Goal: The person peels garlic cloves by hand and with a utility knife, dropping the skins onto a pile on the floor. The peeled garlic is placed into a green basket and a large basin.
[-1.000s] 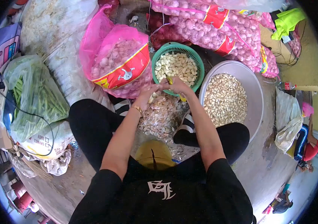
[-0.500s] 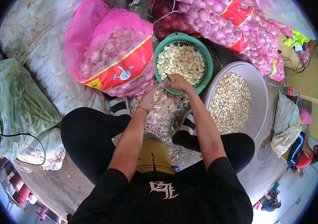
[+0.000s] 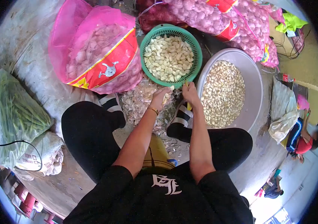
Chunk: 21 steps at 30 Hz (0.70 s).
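Note:
My left hand [image 3: 159,99] is closed around garlic, with a pale garlic clove [image 3: 172,87] showing at the fingertips. Close by on the right, my right hand [image 3: 191,95] grips what looks like a small knife [image 3: 189,106]; a yellow end sticks out below the fist and its blade is hard to make out. Just beyond both hands sits a green plastic basket [image 3: 199,56] of peeled cloves [image 3: 170,58]. Beneath the left hand, papery garlic skins [image 3: 136,104] cover the floor. A large grey basin [image 3: 255,89] full of unpeeled cloves [image 3: 224,93] stands to the right.
An open pink mesh sack [image 3: 91,56] of garlic stands left of the basket. More full garlic sacks [image 3: 237,22] lie at the back right. A plastic bag of long green vegetables [image 3: 15,112] is at far left. Another person [image 3: 304,140] sits at far right.
My hands have moved apart; the right has shifted right, beside the basket's near rim. A pale clove now shows at my left fingertips. The whole view has shifted slightly.

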Available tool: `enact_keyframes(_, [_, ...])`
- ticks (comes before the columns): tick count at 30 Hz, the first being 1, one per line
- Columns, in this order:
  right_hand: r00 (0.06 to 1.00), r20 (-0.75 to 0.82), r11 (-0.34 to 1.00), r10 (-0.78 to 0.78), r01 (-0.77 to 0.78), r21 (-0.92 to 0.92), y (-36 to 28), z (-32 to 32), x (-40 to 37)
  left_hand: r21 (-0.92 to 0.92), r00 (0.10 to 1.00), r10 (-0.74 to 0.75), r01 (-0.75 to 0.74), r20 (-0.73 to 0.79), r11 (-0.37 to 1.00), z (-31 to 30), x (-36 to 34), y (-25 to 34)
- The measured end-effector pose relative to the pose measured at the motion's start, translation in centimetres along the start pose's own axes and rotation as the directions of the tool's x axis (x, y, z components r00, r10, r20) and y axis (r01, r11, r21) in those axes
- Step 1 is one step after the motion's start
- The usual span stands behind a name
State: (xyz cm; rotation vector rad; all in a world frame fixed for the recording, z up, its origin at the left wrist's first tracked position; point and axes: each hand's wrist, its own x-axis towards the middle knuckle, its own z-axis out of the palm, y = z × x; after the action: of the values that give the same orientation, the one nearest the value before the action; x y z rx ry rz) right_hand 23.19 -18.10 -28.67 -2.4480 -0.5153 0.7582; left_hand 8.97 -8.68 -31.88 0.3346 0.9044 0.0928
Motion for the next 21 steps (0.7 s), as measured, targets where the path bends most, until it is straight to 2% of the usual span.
enact_keyframes(2, [0.994,-0.061,0.994,-0.086,0.090,0.059,-0.6,-0.6,-1.9,-0.050,0.997,0.001,-0.005,-0.071,0.999,1.0,0.1,-1.1])
enact_keyframes(3, [0.991,-0.081,0.965,-0.107,0.123,0.230,-0.8,-0.1,-2.4,-0.078,0.994,-0.004,-0.005,-0.113,0.997,1.3,0.7,-1.7])
enact_keyframes(4, [0.991,-0.083,0.966,-0.102,0.118,0.229,-0.8,0.1,-3.0,-0.076,0.994,-0.009,0.000,-0.111,0.997,1.2,1.2,-2.1])
enact_keyframes(7, [0.986,-0.091,0.979,-0.139,0.124,-0.159,-2.3,0.0,-5.1,-0.138,0.997,0.045,-0.054,-0.066,0.989,1.0,2.4,-3.0])
enact_keyframes(10, [0.996,-0.006,0.976,-0.090,0.087,-0.202,-2.2,-0.1,-5.2,-0.149,0.988,0.046,-0.068,-0.147,0.987,1.5,2.3,-3.2])
enact_keyframes(17, [0.983,0.013,0.957,-0.181,0.179,-0.226,-1.0,0.3,-5.4,-0.099,0.987,0.012,-0.028,-0.158,0.995,1.3,1.7,-2.2])
enact_keyframes(21, [0.981,0.029,0.946,-0.194,0.195,-0.258,-0.9,0.2,-5.3,-0.091,0.993,0.061,-0.070,-0.098,0.993,1.0,1.6,-2.3])
